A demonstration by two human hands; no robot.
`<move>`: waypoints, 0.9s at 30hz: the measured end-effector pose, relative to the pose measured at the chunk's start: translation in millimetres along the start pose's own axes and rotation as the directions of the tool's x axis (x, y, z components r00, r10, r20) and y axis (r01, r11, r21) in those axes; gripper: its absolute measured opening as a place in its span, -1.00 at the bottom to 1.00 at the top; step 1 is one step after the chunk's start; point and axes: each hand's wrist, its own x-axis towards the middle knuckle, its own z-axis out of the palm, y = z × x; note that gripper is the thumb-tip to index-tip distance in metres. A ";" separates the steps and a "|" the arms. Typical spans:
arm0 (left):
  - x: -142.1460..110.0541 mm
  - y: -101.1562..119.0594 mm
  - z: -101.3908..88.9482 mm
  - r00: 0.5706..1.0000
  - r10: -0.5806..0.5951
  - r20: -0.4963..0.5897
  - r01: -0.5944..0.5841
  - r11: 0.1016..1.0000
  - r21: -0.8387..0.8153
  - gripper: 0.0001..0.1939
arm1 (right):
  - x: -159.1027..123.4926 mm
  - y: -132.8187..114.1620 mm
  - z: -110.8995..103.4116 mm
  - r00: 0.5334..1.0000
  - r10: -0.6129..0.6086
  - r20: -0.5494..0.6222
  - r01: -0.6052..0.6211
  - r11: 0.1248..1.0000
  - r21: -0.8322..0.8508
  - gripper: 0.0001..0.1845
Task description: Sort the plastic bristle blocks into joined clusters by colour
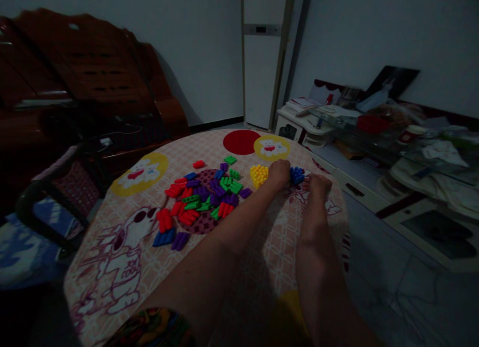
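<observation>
At the left of your surface (279, 252), the loose blocks lie in a wide scatter: red blocks (189, 217) mostly toward the outside, purple blocks (202, 192) and green blocks (235, 187) mixed through the middle, and a blue block (163, 238) at the near edge beside a purple one. Your left forearm crosses just to the right of them, so lift it a little if you shift, or your sleeve (149, 327) and arm may sweep pieces about.

Next comes the yellow cluster (259, 175), knobs showing, just beside your left hand. Give it some room; a knuckle could knock it.

Your left hand (279, 173) is curled narrow, its back toward you, at the left side of the blue cluster (297, 175). Its fingertips are hidden, so you cannot tell from here how firmly they grip. Let this hand act as the steady side, bracing low and close to the surface.

The blue cluster sits between your two hands, near the right side of the surface. Line its pieces up squarely before you press, and push evenly rather than at a slant.

Your right hand (318, 183) is also narrow, fingers bent, fingertips at the cluster's right side; whether they pinch a piece or only touch it, you cannot tell.
</observation>
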 end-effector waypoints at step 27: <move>-2.6 0.1 11.6 0.998 -0.044 0.045 0.045 0.999 -0.017 -0.64 | -0.5 1.8 0.2 1.000 -0.010 0.001 0.010 1.000 0.024 -0.84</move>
